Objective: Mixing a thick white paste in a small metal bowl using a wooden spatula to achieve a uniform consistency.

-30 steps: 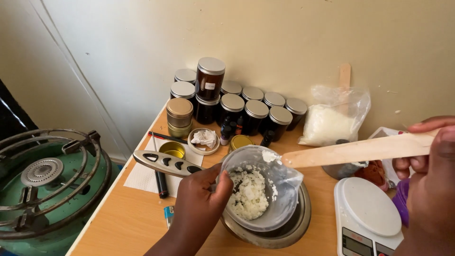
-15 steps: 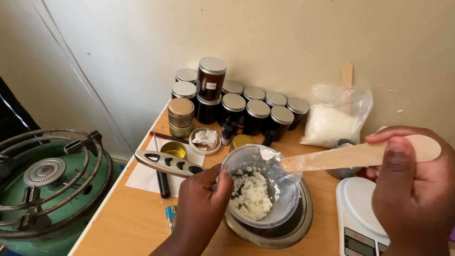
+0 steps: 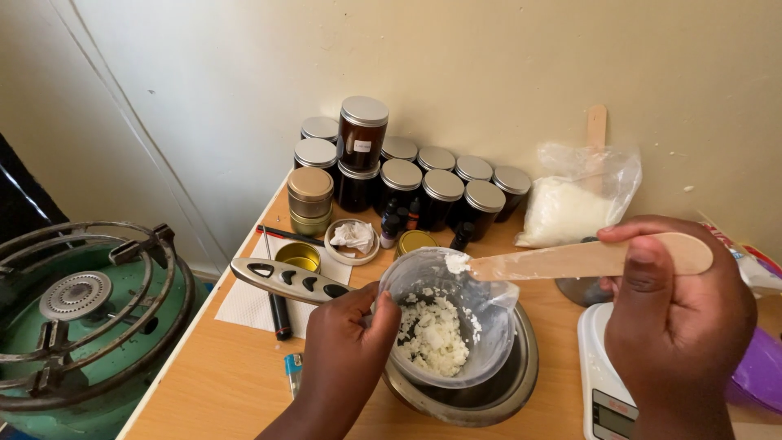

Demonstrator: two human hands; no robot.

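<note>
Head view looks down on my 2 hands at the steel pan (image 3: 521, 389), which I take as my landmark on the wooden table (image 3: 220, 391). My left hand (image 3: 346, 346) sits at the pan's left edge, fingers curled shut around the rim of the clear plastic cup (image 3: 456, 314) that rests tilted inside the pan. White crumbly wax (image 3: 433, 336) lies heaped in the bottom of that cup. My right hand (image 3: 680, 314) is to the right of the pan, thumb and fingers pinched around the wide end of a flat wooden stick (image 3: 582, 259); the stick reaches left over the pan and its tip, smeared white, touches the cup's upper rim.

Just left of the pan lies a grey handle with dark oval slots (image 3: 289, 281) on a white paper towel (image 3: 252, 305), with a black pen (image 3: 277, 301) across it and a small gold tin (image 3: 298, 256) beside it. Behind the pan, against the wall, stand dark jars with silver lids (image 3: 444, 195), 1 stacked on another. Right and behind the pan sits a plastic bag of white flakes (image 3: 570, 208). Right of the pan, under my right hand, is a white kitchen scale (image 3: 607, 383). Well left of the pan, off the table, stands a green gas burner (image 3: 77, 318).
</note>
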